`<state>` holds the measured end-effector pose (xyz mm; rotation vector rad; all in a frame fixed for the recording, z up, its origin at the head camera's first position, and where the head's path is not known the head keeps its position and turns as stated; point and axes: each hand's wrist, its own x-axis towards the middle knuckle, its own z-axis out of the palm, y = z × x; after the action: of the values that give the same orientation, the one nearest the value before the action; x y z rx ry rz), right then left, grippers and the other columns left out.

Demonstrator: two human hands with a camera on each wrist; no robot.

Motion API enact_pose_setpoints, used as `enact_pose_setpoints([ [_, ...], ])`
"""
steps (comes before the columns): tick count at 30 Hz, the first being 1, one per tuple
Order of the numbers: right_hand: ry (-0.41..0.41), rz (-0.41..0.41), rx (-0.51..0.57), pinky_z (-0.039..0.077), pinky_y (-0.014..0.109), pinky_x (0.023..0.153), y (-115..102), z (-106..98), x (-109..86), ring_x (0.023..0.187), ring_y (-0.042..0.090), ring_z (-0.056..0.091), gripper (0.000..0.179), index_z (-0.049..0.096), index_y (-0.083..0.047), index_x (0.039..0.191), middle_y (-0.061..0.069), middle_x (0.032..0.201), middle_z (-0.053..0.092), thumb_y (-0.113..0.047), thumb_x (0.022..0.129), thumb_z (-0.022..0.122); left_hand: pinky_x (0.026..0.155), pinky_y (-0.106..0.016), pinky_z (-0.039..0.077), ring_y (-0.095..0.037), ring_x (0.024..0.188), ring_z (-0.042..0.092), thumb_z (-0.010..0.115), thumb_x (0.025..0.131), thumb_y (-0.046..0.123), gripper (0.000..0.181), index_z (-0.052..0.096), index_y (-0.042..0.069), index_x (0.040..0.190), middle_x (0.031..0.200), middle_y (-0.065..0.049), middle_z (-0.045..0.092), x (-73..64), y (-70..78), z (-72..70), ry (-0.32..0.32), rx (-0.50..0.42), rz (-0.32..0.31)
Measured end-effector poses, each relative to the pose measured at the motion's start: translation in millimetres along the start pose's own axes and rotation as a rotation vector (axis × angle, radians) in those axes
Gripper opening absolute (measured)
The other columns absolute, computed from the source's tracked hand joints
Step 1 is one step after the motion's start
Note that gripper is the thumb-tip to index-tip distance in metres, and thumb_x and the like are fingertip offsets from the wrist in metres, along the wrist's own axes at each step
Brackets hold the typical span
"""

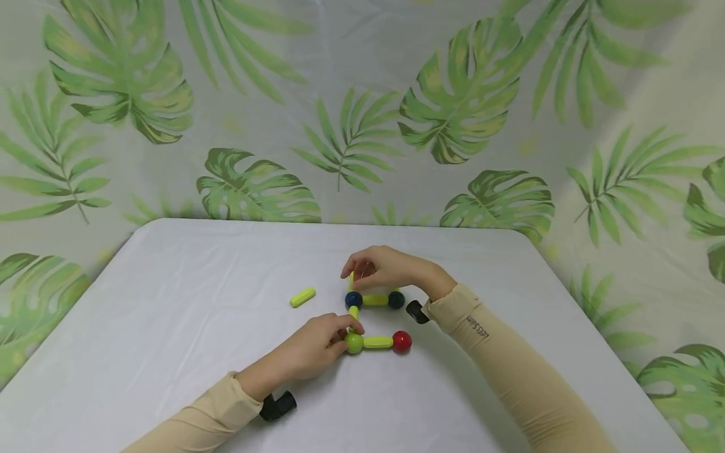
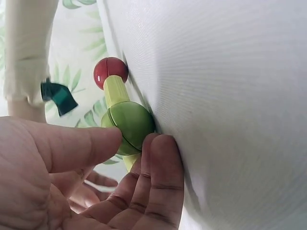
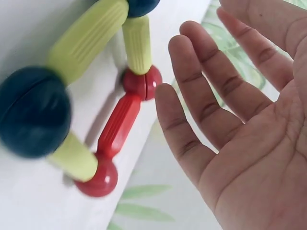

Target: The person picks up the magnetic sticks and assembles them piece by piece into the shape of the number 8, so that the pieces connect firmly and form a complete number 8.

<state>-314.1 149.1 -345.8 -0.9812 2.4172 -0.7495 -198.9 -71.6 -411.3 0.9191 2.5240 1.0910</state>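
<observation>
A figure of balls and rods lies on the white table. My left hand (image 1: 311,347) pinches its green ball (image 2: 130,125) between thumb and fingertips. From that ball a yellow-green rod (image 1: 377,342) runs to a red ball (image 1: 402,341), and another leads back to a dark blue ball (image 1: 354,300). A second dark blue ball (image 1: 396,300) sits to the right, joined by a rod. My right hand (image 1: 386,268) hovers over the far side, fingers loosely bent and apart from the pieces. Below it, the right wrist view shows a red rod (image 3: 119,125) between two red balls (image 3: 98,178).
A loose yellow-green rod (image 1: 303,297) lies left of the figure on the white tabletop (image 1: 170,314). Black wrist cameras (image 1: 418,312) stick out by both sleeves. Behind the table hangs a leaf-patterned cloth (image 1: 362,113).
</observation>
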Motion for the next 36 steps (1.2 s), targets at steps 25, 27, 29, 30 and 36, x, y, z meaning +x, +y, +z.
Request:
enact_pose_setpoints([
  [25, -0.105, -0.005, 0.080, 0.055, 0.025, 0.090, -5, 20, 79.1, 0.103, 0.020, 0.071, 0.027, 0.075, -0.011, 0.127, 0.007, 0.115, 0.074, -0.012, 0.100, 0.075, 0.078, -0.029, 0.048, -0.013, 0.086, 0.055, 0.063, 0.101, -0.003, 0.027, 0.072, 0.011, 0.122, 0.096, -0.001, 0.064, 3.0, 0.7, 0.7, 0.019, 0.024, 0.031],
  [27, -0.113, -0.005, 0.074, 0.055, 0.026, 0.091, -6, 21, 82.6, 0.104, 0.019, 0.071, 0.027, 0.076, -0.012, 0.127, 0.006, 0.115, 0.074, -0.011, 0.100, 0.076, 0.078, -0.030, 0.048, -0.013, 0.087, 0.055, 0.063, 0.101, -0.003, 0.027, 0.072, 0.012, 0.122, 0.095, -0.002, 0.064, 3.3, 0.3, 0.6, 0.019, 0.022, 0.029],
  [29, -0.120, -0.002, 0.064, 0.055, 0.026, 0.092, -6, 23, 86.1, 0.105, 0.018, 0.071, 0.026, 0.076, -0.013, 0.126, 0.006, 0.116, 0.074, -0.011, 0.100, 0.076, 0.078, -0.030, 0.048, -0.013, 0.087, 0.055, 0.063, 0.101, -0.003, 0.027, 0.072, 0.012, 0.122, 0.095, -0.002, 0.064, 3.3, -0.2, 0.4, 0.020, 0.020, 0.026],
  [30, -0.121, 0.000, 0.058, 0.055, 0.026, 0.092, -7, 24, 87.7, 0.105, 0.018, 0.071, 0.026, 0.077, -0.013, 0.126, 0.007, 0.116, 0.074, -0.011, 0.099, 0.077, 0.078, -0.030, 0.048, -0.013, 0.086, 0.055, 0.063, 0.101, -0.003, 0.027, 0.073, 0.011, 0.122, 0.095, -0.002, 0.065, 3.2, -0.6, 0.4, 0.021, 0.020, 0.027],
  [36, -0.124, 0.014, 0.022, 0.054, 0.025, 0.092, -11, 30, 96.7, 0.105, 0.017, 0.071, 0.025, 0.078, -0.014, 0.123, 0.007, 0.114, 0.074, -0.012, 0.098, 0.079, 0.079, -0.030, 0.049, -0.013, 0.087, 0.057, 0.063, 0.101, -0.003, 0.028, 0.073, 0.011, 0.123, 0.096, -0.002, 0.066, 1.4, -3.4, 0.2, 0.027, 0.016, 0.030],
])
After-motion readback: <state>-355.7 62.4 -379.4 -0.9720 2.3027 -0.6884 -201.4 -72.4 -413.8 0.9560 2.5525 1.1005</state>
